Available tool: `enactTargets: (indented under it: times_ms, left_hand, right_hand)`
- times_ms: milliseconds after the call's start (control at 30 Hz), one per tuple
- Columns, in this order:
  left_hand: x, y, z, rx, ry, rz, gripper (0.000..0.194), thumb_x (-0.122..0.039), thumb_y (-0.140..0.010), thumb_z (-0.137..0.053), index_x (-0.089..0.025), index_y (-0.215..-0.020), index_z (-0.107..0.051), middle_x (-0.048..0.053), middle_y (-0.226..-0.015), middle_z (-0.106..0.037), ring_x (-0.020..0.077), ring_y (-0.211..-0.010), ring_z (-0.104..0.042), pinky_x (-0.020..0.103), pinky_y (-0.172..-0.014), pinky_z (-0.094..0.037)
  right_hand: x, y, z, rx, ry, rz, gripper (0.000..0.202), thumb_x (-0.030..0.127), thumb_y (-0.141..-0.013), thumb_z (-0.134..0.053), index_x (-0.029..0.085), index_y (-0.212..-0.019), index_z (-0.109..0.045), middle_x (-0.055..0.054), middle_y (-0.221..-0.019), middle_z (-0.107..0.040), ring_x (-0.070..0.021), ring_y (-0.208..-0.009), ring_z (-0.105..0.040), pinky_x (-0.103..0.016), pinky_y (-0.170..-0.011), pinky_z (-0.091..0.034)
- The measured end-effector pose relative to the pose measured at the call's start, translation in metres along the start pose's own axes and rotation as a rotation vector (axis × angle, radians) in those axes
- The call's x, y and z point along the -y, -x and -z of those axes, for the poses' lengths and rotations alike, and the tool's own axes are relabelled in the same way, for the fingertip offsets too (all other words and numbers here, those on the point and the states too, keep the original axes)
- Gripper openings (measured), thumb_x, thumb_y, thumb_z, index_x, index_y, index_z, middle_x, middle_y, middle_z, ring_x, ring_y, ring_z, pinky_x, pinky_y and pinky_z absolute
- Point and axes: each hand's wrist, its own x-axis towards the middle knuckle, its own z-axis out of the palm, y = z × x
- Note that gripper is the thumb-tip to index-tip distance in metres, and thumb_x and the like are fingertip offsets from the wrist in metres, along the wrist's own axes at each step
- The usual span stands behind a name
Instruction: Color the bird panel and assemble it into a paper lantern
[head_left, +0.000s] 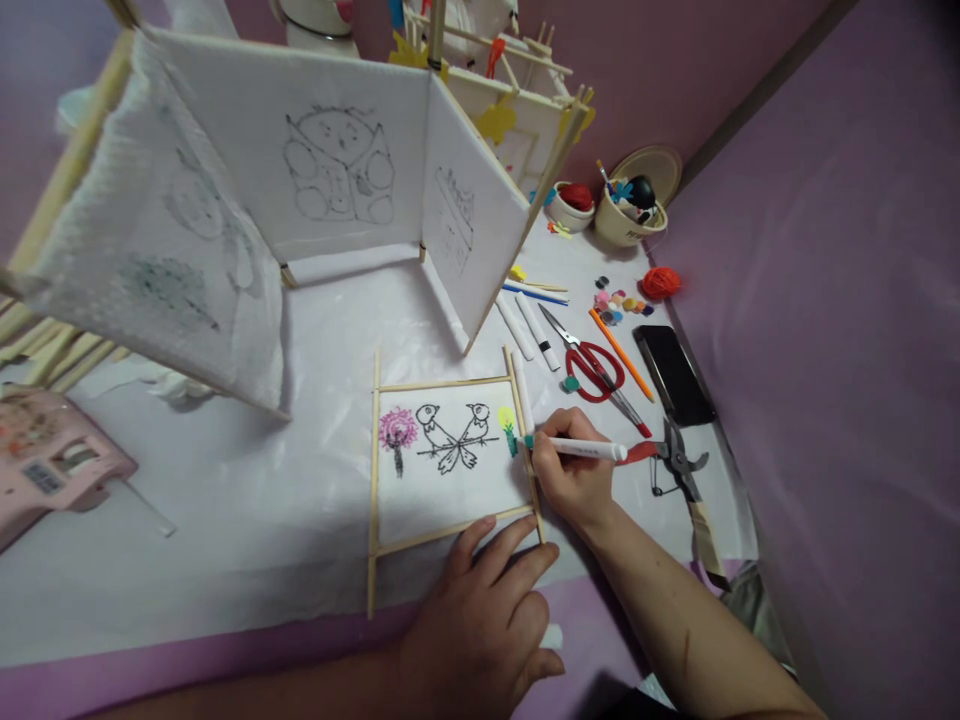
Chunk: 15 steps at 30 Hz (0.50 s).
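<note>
My right hand (576, 480) grips a white marker (589, 448) with a green tip. The tip meets the cloth at a green stem under a yellow flower (506, 418). The white cloth panel (442, 510) lies flat in a frame of thin wooden sticks (374, 470). Two outlined birds (457, 435) on a branch fill its middle, and a pink round-topped plant (397, 430) is at its left. My left hand (487, 615) lies with fingers spread over the frame's lower right corner. A small white piece (553, 637), perhaps a marker cap, shows beside its thumb.
Behind stands a folding screen (360, 150) with drawn cloth panels. A pink glue gun (56, 465) lies left. To the right are red-handled scissors (592, 370), an orange pen (621, 353), a phone (673, 373), pruning shears (679, 460), red yarn (660, 283) and a cream basket (626, 225).
</note>
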Motion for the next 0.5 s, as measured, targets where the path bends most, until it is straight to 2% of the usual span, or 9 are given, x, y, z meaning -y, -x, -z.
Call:
enactTargets:
  times_ms: [333, 500]
  left_hand:
    - [-0.0014, 0.0015, 0.0008, 0.001, 0.014, 0.011, 0.036, -0.055, -0.093, -0.061, -0.019, -0.088, -0.062, 0.003, -0.139, -0.061, 0.0273, -0.141, -0.039, 0.043, -0.121, 0.000]
    - [-0.0015, 0.0008, 0.0014, -0.001, -0.001, 0.002, 0.036, -0.055, -0.093, -0.060, -0.019, -0.088, -0.062, 0.002, -0.138, -0.061, 0.0264, -0.140, -0.040, 0.042, -0.121, 0.000]
  right_hand:
    - [0.0014, -0.0004, 0.0000, 0.013, -0.037, -0.001, 0.020, 0.013, -0.079, -0.056, 0.022, -0.067, -0.043, 0.007, -0.056, -0.040, -0.0086, -0.048, -0.035, -0.025, -0.046, -0.028]
    - [0.0006, 0.0012, 0.0002, 0.004, -0.061, -0.004, 0.019, 0.013, -0.079, -0.057, 0.022, -0.068, -0.044, 0.007, -0.056, -0.041, -0.0085, -0.048, -0.035, -0.025, -0.046, -0.028]
